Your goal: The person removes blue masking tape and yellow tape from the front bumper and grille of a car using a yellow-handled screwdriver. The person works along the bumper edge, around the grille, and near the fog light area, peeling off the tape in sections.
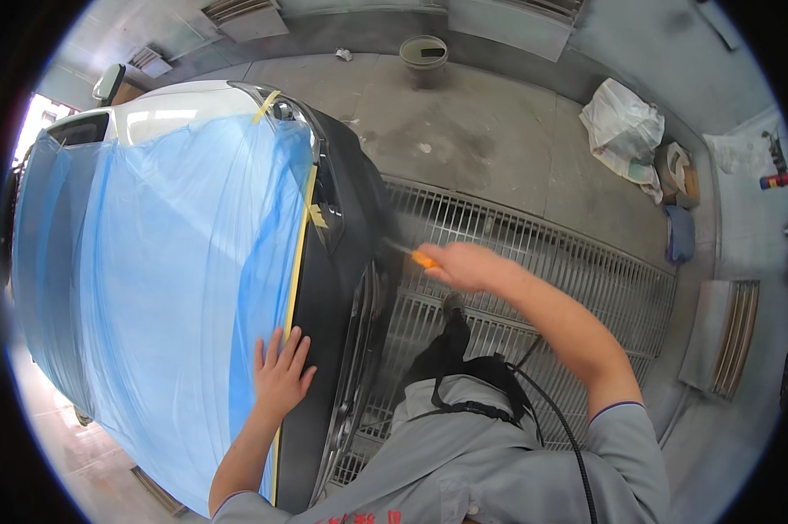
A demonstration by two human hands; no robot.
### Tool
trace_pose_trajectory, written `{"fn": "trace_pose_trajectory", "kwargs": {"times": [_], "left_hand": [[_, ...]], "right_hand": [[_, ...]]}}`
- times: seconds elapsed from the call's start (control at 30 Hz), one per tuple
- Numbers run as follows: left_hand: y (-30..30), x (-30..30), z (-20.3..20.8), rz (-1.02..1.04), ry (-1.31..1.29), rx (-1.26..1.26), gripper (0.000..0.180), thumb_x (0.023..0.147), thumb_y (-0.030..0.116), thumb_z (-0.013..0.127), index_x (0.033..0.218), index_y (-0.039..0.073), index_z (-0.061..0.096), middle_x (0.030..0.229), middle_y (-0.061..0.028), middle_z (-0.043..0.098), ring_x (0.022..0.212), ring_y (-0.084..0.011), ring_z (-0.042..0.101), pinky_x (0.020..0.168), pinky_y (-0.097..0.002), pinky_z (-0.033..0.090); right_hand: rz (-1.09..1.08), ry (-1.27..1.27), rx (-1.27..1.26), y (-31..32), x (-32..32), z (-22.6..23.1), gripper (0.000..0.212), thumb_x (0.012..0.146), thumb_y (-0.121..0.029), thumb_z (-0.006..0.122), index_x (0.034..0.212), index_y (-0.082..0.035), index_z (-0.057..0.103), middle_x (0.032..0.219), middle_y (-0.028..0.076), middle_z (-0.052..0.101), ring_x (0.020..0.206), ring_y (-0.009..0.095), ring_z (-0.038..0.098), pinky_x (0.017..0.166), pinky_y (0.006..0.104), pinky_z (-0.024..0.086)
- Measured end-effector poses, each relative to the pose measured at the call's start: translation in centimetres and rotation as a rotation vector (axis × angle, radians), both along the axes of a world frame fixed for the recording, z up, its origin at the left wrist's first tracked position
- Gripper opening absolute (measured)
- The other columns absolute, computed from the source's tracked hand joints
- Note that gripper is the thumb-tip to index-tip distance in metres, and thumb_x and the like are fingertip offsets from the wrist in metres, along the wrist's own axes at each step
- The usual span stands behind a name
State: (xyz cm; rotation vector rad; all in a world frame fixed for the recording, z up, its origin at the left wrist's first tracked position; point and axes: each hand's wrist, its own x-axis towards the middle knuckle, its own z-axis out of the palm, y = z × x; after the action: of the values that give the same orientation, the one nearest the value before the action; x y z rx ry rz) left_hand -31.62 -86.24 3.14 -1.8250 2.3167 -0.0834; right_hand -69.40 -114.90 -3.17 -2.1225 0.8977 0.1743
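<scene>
A car stands at my left, its front covered in blue masking film (175,262) with yellow tape (299,253) along the edge. Beside that tape runs a matt dark bumper (359,188). Fingers spread, my left hand (282,374) lies flat across the taped edge, touching both film and bumper. My right hand (465,265) is closed round the orange handle of a tool (424,259). The tool's thin shaft points toward the bumper's front and is blurred, so I cannot tell its tip or whether it touches.
A metal floor grating (533,253) lies under my feet. A bucket (423,54) stands near the far wall. White plastic sheeting (622,127), a cardboard box (678,173) and a blue cloth-like thing (679,234) lie along the right wall. A black hose (561,419) hangs by my waist.
</scene>
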Motion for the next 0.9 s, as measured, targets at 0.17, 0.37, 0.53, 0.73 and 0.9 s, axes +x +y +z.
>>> {"fn": "trace_pose_trajectory", "kwargs": {"times": [0.17,0.37,0.53,0.73,0.9], "left_hand": [[0.1,0.5,-0.6,0.006,0.006,-0.015,0.066,0.093,0.040,0.081,0.154,0.020,0.067,0.169,-0.0031,0.056,0.161,-0.0330,0.043,0.130,-0.0632,0.030],[-0.5,0.8,-0.8,0.019,0.018,-0.025,0.061,0.094,0.041,0.079,0.151,0.021,0.070,0.166,-0.0011,0.059,0.161,-0.0314,0.044,0.130,-0.0617,0.031],[-0.6,0.9,-0.5,0.021,0.027,-0.024,0.058,0.095,0.040,0.078,0.150,0.021,0.071,0.164,-0.0009,0.061,0.159,-0.0319,0.046,0.130,-0.0612,0.030],[-0.2,0.7,-0.7,0.035,0.000,-0.020,0.053,0.099,0.041,0.073,0.149,0.024,0.072,0.164,0.0014,0.062,0.158,-0.0296,0.048,0.130,-0.0594,0.032],[-0.9,0.2,-0.2,0.069,0.045,-0.010,0.050,0.099,0.033,0.074,0.147,0.021,0.072,0.162,-0.0007,0.063,0.155,-0.0294,0.052,0.128,-0.0605,0.033]], "right_hand": [[0.116,0.099,-0.069,-6.5,1.4,0.9,0.037,0.111,-0.041,0.061,0.137,-0.015,0.058,0.100,0.021,0.078,0.098,0.045,0.076,0.082,0.0577,0.060],[0.307,-0.004,0.053,-2.4,3.5,4.3,0.038,0.111,-0.041,0.063,0.142,-0.020,0.055,0.107,0.019,0.073,0.095,0.045,0.076,0.079,0.0556,0.061],[0.258,-0.093,0.041,-0.8,3.6,3.3,0.046,0.113,-0.044,0.059,0.154,-0.026,0.048,0.103,0.020,0.069,0.087,0.044,0.075,0.073,0.0554,0.059],[0.182,-0.129,0.071,-0.6,4.8,1.6,0.046,0.113,-0.043,0.058,0.154,-0.024,0.048,0.101,0.021,0.070,0.087,0.046,0.074,0.075,0.0553,0.059],[0.135,-0.226,0.089,0.0,4.9,0.7,0.045,0.113,-0.042,0.059,0.152,-0.022,0.049,0.104,0.022,0.071,0.088,0.046,0.074,0.077,0.0554,0.060]]}}
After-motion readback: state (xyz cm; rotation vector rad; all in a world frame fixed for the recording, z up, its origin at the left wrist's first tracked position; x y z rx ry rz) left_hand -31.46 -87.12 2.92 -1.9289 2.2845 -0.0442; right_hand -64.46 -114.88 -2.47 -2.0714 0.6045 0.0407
